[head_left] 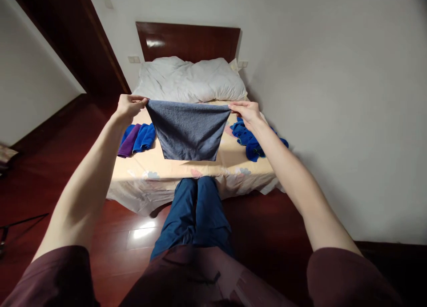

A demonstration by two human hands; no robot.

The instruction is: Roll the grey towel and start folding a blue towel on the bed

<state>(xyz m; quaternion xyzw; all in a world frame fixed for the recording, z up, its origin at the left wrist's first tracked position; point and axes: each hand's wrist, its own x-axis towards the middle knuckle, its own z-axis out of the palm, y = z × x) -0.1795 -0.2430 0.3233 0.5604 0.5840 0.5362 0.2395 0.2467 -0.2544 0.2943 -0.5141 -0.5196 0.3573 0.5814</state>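
Note:
A grey-blue towel [188, 129] hangs stretched out in front of me, above the bed. My left hand [129, 107] pinches its upper left corner. At the upper right corner, my right hand [246, 112] pinches it between thumb and fingers. Below my left hand, several blue and purple folded cloths [144, 137] lie side by side on the bed. A loose heap of crumpled blue cloths [248, 140] lies under my right forearm, which hides part of it. The towel covers the middle of the bed from view.
The bed [133, 167] has a pale flowered sheet, white pillows [190, 78] and a dark wooden headboard [190, 42]. A white wall [333, 98] runs along the right. Part of a thin black stand [25, 220] shows on the floor at left.

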